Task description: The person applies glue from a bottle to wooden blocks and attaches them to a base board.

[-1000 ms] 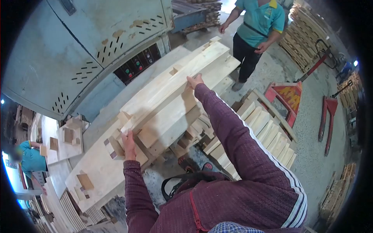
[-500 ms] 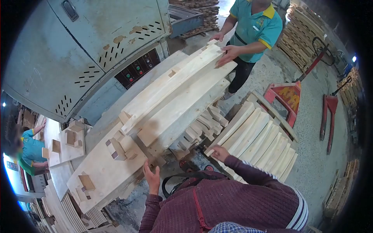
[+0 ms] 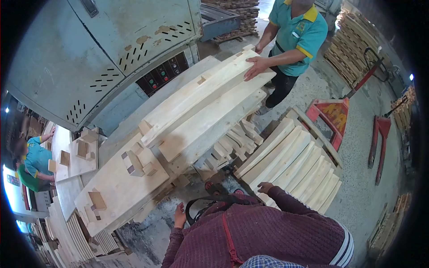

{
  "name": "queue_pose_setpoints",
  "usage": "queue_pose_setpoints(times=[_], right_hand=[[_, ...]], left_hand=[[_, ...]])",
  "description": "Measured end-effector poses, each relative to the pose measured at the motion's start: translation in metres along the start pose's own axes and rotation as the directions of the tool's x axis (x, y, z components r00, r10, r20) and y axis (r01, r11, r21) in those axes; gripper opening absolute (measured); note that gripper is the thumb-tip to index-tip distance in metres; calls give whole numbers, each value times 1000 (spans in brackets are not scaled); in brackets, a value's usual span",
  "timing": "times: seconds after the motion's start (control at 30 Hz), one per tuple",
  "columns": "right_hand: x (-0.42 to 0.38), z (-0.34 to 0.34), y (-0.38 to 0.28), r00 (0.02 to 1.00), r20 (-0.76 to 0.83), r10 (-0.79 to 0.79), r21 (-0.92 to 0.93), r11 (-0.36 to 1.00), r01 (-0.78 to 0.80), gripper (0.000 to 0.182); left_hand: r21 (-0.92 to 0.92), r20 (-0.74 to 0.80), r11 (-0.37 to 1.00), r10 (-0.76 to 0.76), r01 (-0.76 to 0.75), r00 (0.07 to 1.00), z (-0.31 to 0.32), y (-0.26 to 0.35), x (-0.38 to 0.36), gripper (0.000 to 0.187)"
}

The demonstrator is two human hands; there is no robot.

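Note:
My left hand hangs low in front of my body, its fingers loosely apart and nothing in them. Left of it lies a wide wooden jig board with wooden blocks fixed on top. My right hand is over the near ends of a stack of pale curved wooden slats, its fingers stretched out and no slat lifted. A long wooden workpiece lies on the jig ahead of me. A co-worker's hand rests at its far end.
A large machine cabinet with a button panel stands at the left. Red pallet jacks are on the floor to the right. Another person works at far left. Stacked wood fills the back right.
My left hand has drawn back from the jig board's edge toward my body. My right hand has moved off the slat's end, nearer to me. The co-worker's near hand has shifted slightly left.

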State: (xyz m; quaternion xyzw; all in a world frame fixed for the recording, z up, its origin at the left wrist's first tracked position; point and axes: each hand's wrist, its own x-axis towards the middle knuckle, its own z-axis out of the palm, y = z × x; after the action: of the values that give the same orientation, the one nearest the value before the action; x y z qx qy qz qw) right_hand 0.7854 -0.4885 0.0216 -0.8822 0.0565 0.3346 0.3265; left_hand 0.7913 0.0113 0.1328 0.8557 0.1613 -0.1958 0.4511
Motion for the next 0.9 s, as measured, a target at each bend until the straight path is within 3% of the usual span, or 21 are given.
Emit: queue_pose_setpoints(times=[0.03, 0.1, 0.4, 0.5, 0.8, 0.9], right_hand=[[1, -6, -1, 999, -39, 8, 28, 1000, -7, 45], [4, -15, -6, 995, -94, 18, 68, 998, -12, 46], [5, -21, -19, 996, -85, 1, 129, 992, 10, 45], [-1, -17, -17, 998, -61, -26, 120, 992, 33, 45], [-15, -16, -11, 998, -58, -18, 132, 991, 25, 44], [-12, -15, -5, 989, -94, -115, 81, 989, 123, 44]], left_hand=[[-3, -3, 1000, -4, 4, 1000, 0, -5, -1, 56], [134, 52, 980, -153, 145, 987, -1, -14, -2, 56], [93, 102, 942, -331, 322, 938, 7, -43, -19, 59], [-26, 115, 943, -326, 331, 938, 9, -44, -23, 60], [-32, 51, 948, -314, 316, 948, 8, -24, -33, 60], [-148, 92, 947, -274, 285, 957, 18, -82, -20, 60]])
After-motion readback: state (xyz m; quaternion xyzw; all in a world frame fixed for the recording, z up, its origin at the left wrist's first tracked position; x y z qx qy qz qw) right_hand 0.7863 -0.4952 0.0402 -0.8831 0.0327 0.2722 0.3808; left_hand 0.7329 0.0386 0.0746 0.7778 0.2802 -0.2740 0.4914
